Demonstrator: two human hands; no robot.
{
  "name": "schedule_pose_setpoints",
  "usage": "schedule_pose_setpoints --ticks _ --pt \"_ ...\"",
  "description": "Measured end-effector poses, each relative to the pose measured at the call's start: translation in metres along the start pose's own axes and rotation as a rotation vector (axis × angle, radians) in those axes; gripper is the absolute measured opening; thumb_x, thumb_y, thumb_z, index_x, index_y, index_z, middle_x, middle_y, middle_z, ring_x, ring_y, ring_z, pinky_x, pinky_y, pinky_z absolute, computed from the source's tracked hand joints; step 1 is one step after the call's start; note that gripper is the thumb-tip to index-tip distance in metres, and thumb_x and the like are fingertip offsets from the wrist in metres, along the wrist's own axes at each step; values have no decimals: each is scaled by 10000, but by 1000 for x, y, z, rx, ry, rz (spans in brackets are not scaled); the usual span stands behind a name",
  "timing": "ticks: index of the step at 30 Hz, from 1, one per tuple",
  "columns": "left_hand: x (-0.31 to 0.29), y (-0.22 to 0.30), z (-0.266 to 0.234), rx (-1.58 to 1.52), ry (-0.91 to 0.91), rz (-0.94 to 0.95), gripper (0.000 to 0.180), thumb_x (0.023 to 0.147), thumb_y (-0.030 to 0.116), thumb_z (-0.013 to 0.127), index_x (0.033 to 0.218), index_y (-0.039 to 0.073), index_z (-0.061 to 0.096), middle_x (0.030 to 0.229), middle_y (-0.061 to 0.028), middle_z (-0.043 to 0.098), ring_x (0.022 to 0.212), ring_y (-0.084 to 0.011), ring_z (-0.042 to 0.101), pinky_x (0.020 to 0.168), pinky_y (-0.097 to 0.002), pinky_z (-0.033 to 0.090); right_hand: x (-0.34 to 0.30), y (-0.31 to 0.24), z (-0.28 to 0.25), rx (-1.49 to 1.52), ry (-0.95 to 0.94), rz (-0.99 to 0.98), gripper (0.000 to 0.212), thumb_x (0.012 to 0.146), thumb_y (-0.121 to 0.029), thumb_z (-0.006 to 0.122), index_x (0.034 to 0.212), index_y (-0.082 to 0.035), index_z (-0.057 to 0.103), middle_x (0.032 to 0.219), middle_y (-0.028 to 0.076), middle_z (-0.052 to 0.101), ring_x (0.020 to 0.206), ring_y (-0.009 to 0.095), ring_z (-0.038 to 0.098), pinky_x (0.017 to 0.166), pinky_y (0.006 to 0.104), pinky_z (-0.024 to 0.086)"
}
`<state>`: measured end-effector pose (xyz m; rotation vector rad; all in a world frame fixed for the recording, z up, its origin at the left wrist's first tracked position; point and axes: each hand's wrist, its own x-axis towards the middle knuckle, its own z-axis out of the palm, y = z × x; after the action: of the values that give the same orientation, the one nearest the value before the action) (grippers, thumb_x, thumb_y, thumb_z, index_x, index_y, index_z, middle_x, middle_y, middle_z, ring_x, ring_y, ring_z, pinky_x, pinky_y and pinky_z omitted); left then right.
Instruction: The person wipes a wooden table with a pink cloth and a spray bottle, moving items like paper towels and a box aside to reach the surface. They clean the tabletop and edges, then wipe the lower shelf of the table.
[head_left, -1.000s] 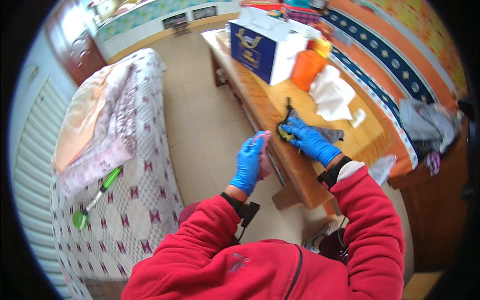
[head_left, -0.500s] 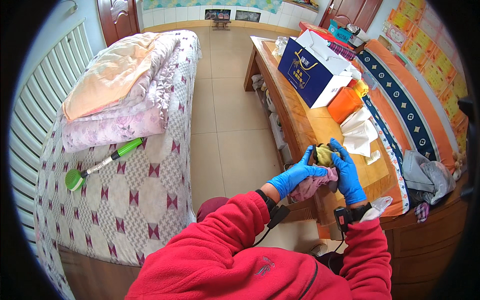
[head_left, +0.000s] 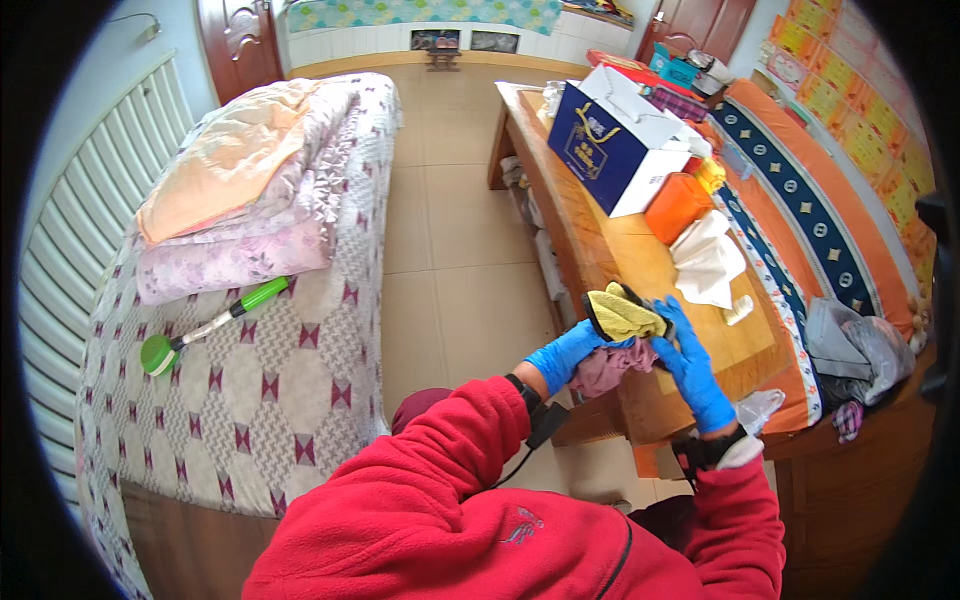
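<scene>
Over the near end of the wooden table, a folded yellow cloth with dark edging (head_left: 625,314) is between my hands. My left hand (head_left: 572,355), in a blue glove, is closed on its lower left side, its fingers mostly hidden beneath the cloth. At the right edge, my blue-gloved right hand (head_left: 690,362) pinches the cloth with bent fingers. A crumpled pink cloth (head_left: 606,370) hangs just below the yellow one, against my left hand; which fingers hold it I cannot tell.
On the wooden table (head_left: 640,262) stand a blue-and-white box (head_left: 600,150), an orange container (head_left: 680,208) and white tissue (head_left: 708,262). A green-headed brush (head_left: 210,328) lies on the bed (head_left: 240,400) at left. Plastic bags (head_left: 862,352) rest on the padded seat at right.
The yellow cloth has been opened wider and now lies over my left hand, its dark edge showing. My left hand has moved slightly left and down; my right hand stays at the cloth's right side.
</scene>
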<state>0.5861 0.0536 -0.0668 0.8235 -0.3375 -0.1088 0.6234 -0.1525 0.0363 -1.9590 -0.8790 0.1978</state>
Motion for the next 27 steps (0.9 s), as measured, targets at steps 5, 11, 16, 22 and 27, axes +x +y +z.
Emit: schedule_pose_setpoints --ticks 5,11,16,22,27 --pt "11 -4 -15 -131 230 161 436 963 169 669 1368 56 552 1325 -30 608 1179 -160 588 1051 -304 452 -62 21 -46 -148 120 150 511 943 -116 638 1430 -35 508 1537 134 448 1452 252 370 1189 386 276" --pt "8 -3 -23 -213 344 137 454 947 180 694 1358 53 550 1297 -32 615 1147 -155 597 1026 -307 467 -128 71 -84 -222 264 263 462 932 -37 636 1387 -46 558 1509 129 481 1407 256 432 1175 364 306" --pt "7 -1 -22 -194 327 114 443 945 188 698 1346 58 559 1285 -24 620 1129 -152 604 1007 -303 476 -125 82 -72 -391 258 181 445 932 -26 642 1370 -49 571 1508 152 478 1417 291 427 1174 374 324" --pt "3 6 -21 -175 339 112 436 946 179 695 1346 67 561 1287 -26 621 1124 -150 610 1002 -306 483 -85 78 -48 -432 183 42 450 942 -79 648 1383 -46 560 1518 178 459 1410 328 434 1161 401 345" --pt "8 9 -25 -266 367 109 463 946 171 694 1368 54 543 1304 -45 618 1148 -169 613 1012 -309 487 -58 103 -36 -497 159 45 472 964 -191 636 1404 -51 544 1523 193 444 1420 354 411 1165 421 330"
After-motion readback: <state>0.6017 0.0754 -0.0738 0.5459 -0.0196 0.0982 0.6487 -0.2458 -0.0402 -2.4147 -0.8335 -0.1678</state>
